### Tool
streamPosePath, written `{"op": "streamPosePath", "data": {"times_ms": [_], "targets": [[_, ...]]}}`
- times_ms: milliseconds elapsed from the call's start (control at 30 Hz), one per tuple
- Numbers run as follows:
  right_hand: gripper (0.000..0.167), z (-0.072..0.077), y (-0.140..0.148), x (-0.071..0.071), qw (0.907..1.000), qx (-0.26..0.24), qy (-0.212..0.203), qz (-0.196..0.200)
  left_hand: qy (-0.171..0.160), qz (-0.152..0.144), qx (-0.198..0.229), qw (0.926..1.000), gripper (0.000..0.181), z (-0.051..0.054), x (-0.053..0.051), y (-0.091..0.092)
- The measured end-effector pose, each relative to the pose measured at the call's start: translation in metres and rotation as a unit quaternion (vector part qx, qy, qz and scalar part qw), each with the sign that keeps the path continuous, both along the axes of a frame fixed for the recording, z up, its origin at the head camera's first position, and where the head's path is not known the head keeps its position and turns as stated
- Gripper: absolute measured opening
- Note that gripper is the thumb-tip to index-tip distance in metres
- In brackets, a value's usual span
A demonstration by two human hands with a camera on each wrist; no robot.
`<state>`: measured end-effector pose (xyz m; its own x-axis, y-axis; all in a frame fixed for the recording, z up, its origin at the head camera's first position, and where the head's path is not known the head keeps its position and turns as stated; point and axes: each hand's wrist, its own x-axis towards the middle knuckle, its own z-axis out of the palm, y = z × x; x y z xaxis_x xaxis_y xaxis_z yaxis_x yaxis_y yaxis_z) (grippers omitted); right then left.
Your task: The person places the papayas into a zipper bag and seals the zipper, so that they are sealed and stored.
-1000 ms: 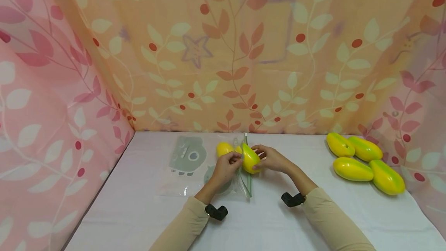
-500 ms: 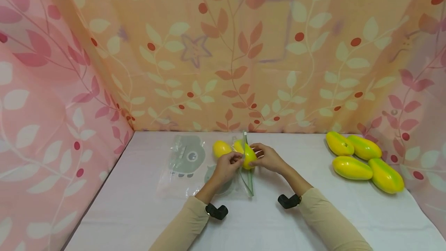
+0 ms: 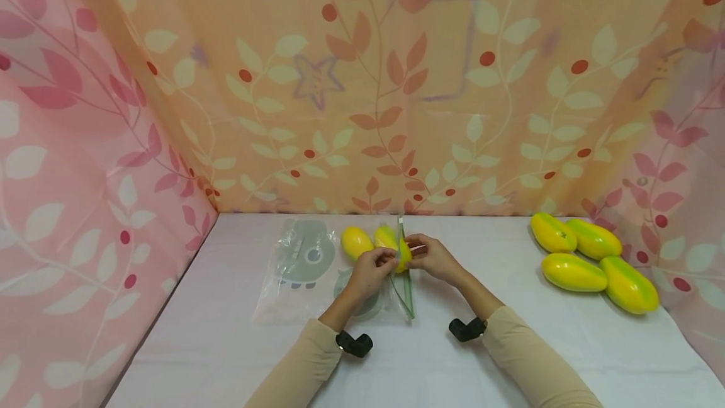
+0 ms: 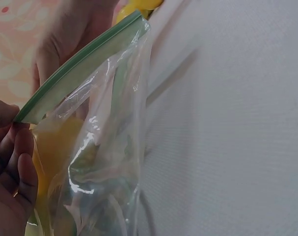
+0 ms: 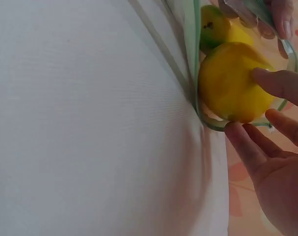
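Note:
A clear zip bag (image 3: pixel 272 300) with grey-green cartoon prints and a green zip edge (image 4: pixel 80 61) lies on the table, its mouth facing right. My left hand (image 3: pixel 367 274) pinches one side of that edge between thumb and fingers, holding the mouth apart. At the opening, my right hand (image 3: pixel 437 258) has its thumb and fingertips around the near end of a yellow-green mango (image 5: pixel 232 83), most of which is inside the bag. Another mango (image 3: pixel 356 243) lies deeper in the bag, to the left. In the left wrist view, shiny plastic partly veils the fruit.
Several more yellow-green mangoes (image 3: pixel 574 272) lie grouped at the table's right side. A white cloth covers the table (image 3: pixel 419 370). Leaf-patterned curtains (image 3: pixel 340 143) stand behind and at both sides.
My right hand has moved slightly left, sliding the mango from the mouth further into the bag. The mango inside has shifted a little left. My left hand keeps its pinch on the edge.

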<state>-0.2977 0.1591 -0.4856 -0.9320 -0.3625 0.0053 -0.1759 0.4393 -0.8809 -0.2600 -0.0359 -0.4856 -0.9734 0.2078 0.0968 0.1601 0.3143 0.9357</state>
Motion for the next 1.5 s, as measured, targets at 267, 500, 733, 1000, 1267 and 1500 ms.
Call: {"op": "streamPosePath", "data": {"times_ms": [267,500,733,1000,1267,1500], "targets": [[0.046,-0.011,-0.004,-0.002,0.9998,-0.006,0.01,-0.014,-0.001,-0.015,0.0,0.9999,0.02,0.002,0.003,0.001],[0.035,-0.013,-0.009,-0.002,0.9995,-0.03,-0.008,-0.011,-0.014,-0.02,0.006,0.9997,0.021,0.003,0.004,0.001],[0.039,-0.009,-0.01,0.0,0.9978,-0.043,-0.041,0.031,-0.007,-0.018,0.004,0.9998,0.019,0.001,0.001,-0.001],[0.036,-0.008,-0.002,0.003,0.9994,0.0,-0.008,0.033,0.011,-0.021,0.001,0.9997,0.021,0.0,0.002,-0.002],[0.029,0.008,0.031,0.005,0.9969,0.059,0.051,0.012,0.024,-0.016,0.003,0.9996,0.024,0.0,0.001,-0.001],[0.029,0.024,0.064,0.012,0.9936,0.096,0.058,-0.01,0.019,-0.019,0.005,0.9996,0.024,0.0,-0.001,-0.001]]}}
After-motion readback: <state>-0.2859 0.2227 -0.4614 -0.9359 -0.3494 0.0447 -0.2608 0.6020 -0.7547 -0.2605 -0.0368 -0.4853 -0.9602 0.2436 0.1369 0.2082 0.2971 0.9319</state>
